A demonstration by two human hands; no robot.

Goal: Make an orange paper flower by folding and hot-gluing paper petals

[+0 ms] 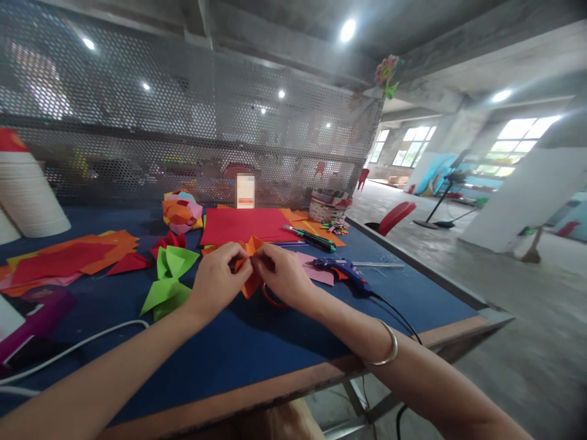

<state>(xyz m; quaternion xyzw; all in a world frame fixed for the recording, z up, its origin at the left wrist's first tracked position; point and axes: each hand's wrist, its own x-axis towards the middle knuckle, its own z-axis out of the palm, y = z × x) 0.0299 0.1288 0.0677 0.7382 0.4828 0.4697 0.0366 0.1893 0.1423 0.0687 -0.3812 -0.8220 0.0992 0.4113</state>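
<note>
Both my hands meet over the blue table [257, 342], pinching one folded orange paper piece [251, 264] between them. My left hand [219, 280] grips its left side with fingers closed. My right hand [283, 275] pinches the right side; a silver bangle [387, 349] sits on that forearm. Green folded paper shapes [169, 278] lie just left of my left hand. A red ring-shaped thing [271, 299] lies under my right hand.
A blue glue gun [345, 272] with a black cord lies right of my hands, beside a pink sheet [318, 272]. Red paper [243, 225], scissors [310, 237], a paper ball [181, 211] and a basket [329, 205] sit farther back. Red and orange sheets [68, 256] lie left. A mesh screen [183, 122] stands behind.
</note>
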